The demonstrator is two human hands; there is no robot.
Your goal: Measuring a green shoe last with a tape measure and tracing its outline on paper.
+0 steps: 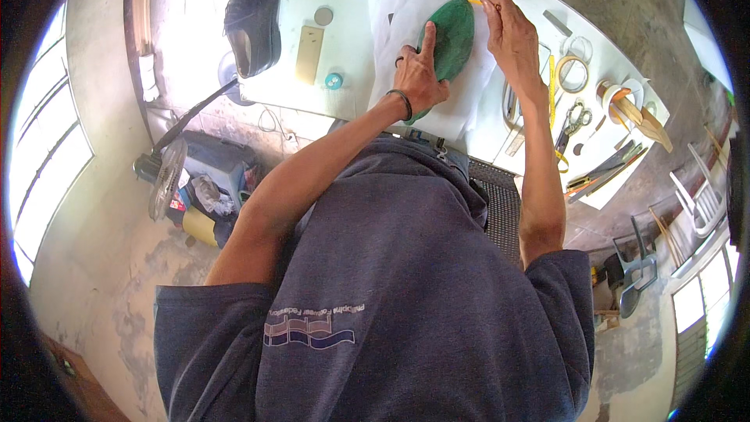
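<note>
A green shoe last [455, 41], long and sole-shaped, lies on white paper [476, 98] at the table's near side. Across it rests my left hand [420, 78], index finger stretched along its left edge and thumb at its right side, holding it against the paper. Part of the last is hidden under this hand. My right hand [509, 35] pinches a yellow pencil [475, 2], whose end reaches the last's far right edge. A dark band circles my left wrist.
Left on the table are a black shoe [254, 27], a beige plate [309, 55] and a small blue round item [333, 80]. At right lie tape rolls [573, 74], scissors [576, 117], a yellow tape measure [552, 90] and several slim tools [605, 172]. A fan [168, 176] stands left.
</note>
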